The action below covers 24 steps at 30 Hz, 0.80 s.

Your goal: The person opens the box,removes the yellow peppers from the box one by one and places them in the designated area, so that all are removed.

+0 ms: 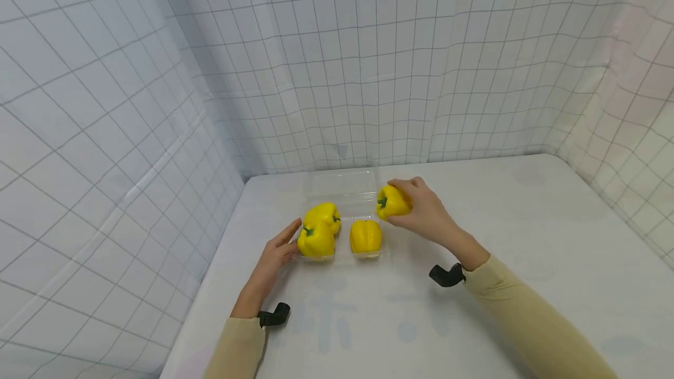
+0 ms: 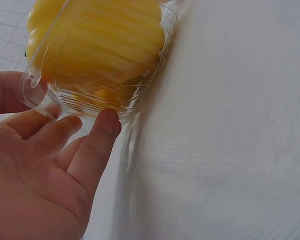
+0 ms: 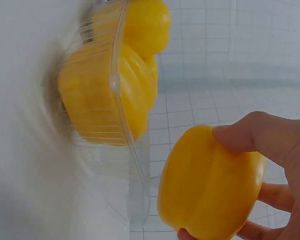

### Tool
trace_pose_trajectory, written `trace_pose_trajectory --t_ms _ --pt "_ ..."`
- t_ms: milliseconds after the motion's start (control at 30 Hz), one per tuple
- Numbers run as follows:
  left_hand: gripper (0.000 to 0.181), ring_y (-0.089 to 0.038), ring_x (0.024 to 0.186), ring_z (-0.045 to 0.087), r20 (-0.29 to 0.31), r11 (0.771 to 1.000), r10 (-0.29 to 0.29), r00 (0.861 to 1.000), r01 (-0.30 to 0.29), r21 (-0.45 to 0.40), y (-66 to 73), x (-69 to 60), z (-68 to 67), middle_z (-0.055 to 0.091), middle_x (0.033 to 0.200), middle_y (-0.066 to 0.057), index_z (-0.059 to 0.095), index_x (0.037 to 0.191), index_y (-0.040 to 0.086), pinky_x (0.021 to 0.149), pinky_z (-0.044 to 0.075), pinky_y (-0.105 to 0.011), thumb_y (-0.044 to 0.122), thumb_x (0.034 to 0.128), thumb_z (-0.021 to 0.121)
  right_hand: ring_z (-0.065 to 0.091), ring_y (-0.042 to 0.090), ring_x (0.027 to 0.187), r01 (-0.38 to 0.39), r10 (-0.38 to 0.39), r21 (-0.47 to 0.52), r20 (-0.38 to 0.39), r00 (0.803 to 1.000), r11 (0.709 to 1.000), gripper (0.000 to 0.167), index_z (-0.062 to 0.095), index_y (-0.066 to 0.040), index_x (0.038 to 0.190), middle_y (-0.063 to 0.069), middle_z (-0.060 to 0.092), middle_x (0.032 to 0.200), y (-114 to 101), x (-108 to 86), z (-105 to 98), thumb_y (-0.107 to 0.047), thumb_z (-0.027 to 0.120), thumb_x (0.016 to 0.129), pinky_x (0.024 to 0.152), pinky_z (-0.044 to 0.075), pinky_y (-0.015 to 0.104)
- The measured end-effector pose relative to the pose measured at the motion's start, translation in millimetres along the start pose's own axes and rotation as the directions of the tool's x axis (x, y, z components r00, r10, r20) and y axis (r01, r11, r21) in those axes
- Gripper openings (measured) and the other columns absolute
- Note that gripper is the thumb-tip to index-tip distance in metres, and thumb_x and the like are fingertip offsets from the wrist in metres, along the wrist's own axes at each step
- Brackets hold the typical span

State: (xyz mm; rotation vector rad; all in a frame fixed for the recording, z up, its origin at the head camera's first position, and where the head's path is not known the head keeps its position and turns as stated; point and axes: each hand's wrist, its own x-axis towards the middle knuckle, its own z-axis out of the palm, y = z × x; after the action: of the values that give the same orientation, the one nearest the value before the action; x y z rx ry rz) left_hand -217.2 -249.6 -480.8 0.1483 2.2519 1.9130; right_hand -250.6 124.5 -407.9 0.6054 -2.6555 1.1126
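A transparent plastic container [image 1: 342,256] lies on the table with three yellow bell peppers in it. Two peppers, the front one [image 1: 317,241] and the rear one [image 1: 326,214], lean together at the left; the third pepper [image 1: 365,237] sits at the right. My left hand [image 1: 272,255] holds the container's left side, thumb at the rim [image 2: 35,80] and fingers [image 2: 97,140] against the outer wall. Just above and beyond the right side, my right hand [image 1: 423,212] grips a fourth bell pepper [image 1: 391,202] between thumb and fingers, its green stem facing left.
The container's transparent lid [image 1: 342,183] is folded back toward the rear wall. White grid-patterned cloth [image 1: 358,75] hangs behind and at both sides of the white table [image 1: 379,332]. A black wrist mount [image 1: 446,275] sits on the right forearm.
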Motion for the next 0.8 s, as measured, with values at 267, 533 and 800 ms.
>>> trace_pose_trajectory --t_ms 267,533,800 --pt "0.061 -0.028 0.148 0.027 -0.017 1.0 -0.01 1.0 0.01 0.001 1.7 -1.1 3.0 0.026 0.163 0.006 0.036 0.158 0.024 0.116 0.028 -0.054 0.019 0.0999 0.054 0.054 0.024 0.105 -0.01 0.01 0.029 0.004 1.0 1.0 0.069 0.055 -0.018 0.14 0.006 0.052 0.119 19.2 -18.1 -2.2 -0.024 0.086 0.079 0.095 0.051 0.046" --pt "0.062 -0.028 0.147 0.03 -0.027 1.0 -0.009 1.0 0.01 0.016 1.3 0.5 3.0 0.028 0.162 0.008 0.035 0.159 0.023 0.115 0.03 -0.055 0.019 0.0998 0.054 0.056 0.025 0.112 -0.033 0.032 0.071 0.018 0.999 0.997 0.071 0.055 -0.018 0.141 0.005 0.055 0.127 36.5 -38.2 -4.3 -0.023 0.087 0.078 0.091 0.055 0.047" --pt "0.06 -0.029 0.147 0.03 -0.026 1.0 0.002 1.0 -0.001 0.024 1.2 -1.1 2.6 0.028 0.163 0.006 0.036 0.158 0.023 0.114 0.03 -0.057 0.017 0.1004 0.051 0.056 0.028 0.114 -0.094 0.088 0.116 0.055 0.995 0.989 0.072 0.052 -0.018 0.142 0.007 0.054 0.139 60.6 -55.8 -7.5 -0.023 0.087 0.079 0.09 0.055 0.046"
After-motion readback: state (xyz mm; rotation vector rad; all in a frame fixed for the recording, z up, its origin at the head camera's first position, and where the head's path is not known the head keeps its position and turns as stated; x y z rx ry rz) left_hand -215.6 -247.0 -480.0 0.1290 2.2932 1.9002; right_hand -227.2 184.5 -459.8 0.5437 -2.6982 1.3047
